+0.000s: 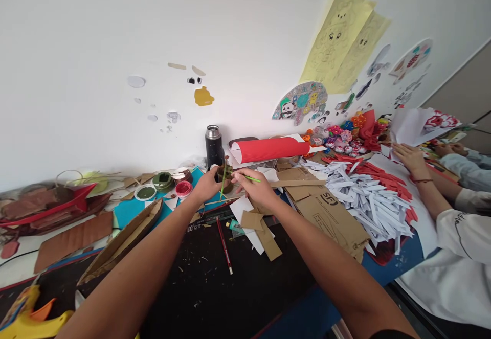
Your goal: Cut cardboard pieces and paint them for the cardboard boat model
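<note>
Head view: left hand [207, 185] grips a small brown pot [224, 174] above the black mat [238, 288]; right hand [256, 189] pinches a thin green stick [251, 178] beside it; flat brown cardboard [330, 216] bears unreadable black print.

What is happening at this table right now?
A person sits at a craft table covered with paper and cardboard. Their left hand holds a small brown object with thin green sticks in it, and their right hand pinches a green stick beside it. A red pencil lies below. On the right, another person's hand rests by white paper strips.
</note>
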`<state>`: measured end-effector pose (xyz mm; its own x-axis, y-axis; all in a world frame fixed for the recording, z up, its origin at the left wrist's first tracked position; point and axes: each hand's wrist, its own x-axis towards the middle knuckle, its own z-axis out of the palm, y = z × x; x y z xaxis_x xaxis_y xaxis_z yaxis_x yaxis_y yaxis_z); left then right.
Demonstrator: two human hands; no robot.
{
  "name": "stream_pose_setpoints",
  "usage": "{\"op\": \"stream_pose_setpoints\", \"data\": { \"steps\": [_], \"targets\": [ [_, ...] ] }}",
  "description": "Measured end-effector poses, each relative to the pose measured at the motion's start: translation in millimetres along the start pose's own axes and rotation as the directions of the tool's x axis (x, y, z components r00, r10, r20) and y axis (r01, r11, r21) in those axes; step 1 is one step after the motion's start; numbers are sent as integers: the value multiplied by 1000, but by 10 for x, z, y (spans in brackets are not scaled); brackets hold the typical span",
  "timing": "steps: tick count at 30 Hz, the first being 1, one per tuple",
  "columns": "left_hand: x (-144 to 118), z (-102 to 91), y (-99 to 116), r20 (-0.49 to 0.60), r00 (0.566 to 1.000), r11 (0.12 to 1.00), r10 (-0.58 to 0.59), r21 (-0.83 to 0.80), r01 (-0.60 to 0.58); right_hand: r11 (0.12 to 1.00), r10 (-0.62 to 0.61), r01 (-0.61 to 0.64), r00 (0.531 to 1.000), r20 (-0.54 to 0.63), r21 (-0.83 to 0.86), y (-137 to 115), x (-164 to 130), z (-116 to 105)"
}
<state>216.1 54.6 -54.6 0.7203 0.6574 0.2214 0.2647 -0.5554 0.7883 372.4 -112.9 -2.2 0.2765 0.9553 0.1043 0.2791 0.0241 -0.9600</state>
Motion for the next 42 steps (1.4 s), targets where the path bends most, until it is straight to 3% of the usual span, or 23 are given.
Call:
{"op": "stream_pose_setpoints", "data": {
  "steps": [2, 6, 19, 27, 32, 37, 42],
  "targets": [
    [1, -2, 1, 6, 1000, 1000, 4, -10, -3, 999, -13, 14, 999, -32, 32, 10, 0, -1],
    [9, 2, -8, 11, 1000, 1000, -1, -23, 1, 994, -68, 64, 997, -43, -94, 18, -31, -46],
    [-3, -3, -11, 9, 1000, 1000, -3, 14, 3, 966, -94, 94, 995, 10, -241, 34, 56, -20],
    [-10, -4, 21, 14, 1000, 1000, 10, 27, -10, 919, -174, 181, 983, 51, -349, -53, 77, 55],
    [-10, -8, 28, 16, 1000, 1000, 5, 24, -6, 934, -148, 148, 989, 25, -325, -4, 102, 84],
    [0, 3, 21, 12, 1000, 1000, -6, 12, 5, 962, -86, 89, 996, 22, -260, -24, 35, -29],
    [4, 1, 24, 11, 1000, 1000, -4, 3, 4, 870, -159, 194, 981, 115, -454, -200, -23, -132]
  ]
}}
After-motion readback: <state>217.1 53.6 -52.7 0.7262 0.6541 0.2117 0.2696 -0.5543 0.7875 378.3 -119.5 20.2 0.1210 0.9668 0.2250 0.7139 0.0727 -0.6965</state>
